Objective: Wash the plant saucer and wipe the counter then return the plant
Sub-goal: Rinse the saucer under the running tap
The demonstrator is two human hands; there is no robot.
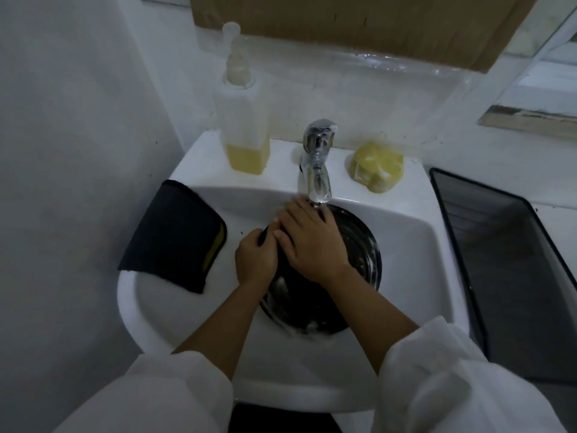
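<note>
A white sink (415, 245) fills the middle of the view, set against a pale wall. To its right stands a black mesh bin (515, 276), just beside the sink's edge. A sheet of cardboard (343, 20) hangs on the wall above.

The saucer (359, 245), black and round, lies in the basin under the tap, tilted a little, with white foam along its near rim. A dark cloth (175, 232) with a yellow edge is draped over the sink's left rim, apart from the saucer. A soap bottle (246, 132), with yellow liquid low in it, stands on the back ledge to the left of the tap.

Both arms reach in from below in white sleeves (452, 385). The right hand (309, 242) lies flat on the saucer's inner face, fingers straight and slightly spread, its fingertips close under the spout. The left hand (256, 260) grips the saucer's left rim, fingers curled over the edge, touching the right hand.

A yellow sponge (376, 167) sits on the ledge right of the tap. The chrome tap (317, 157) points down at the saucer's far edge.
</note>
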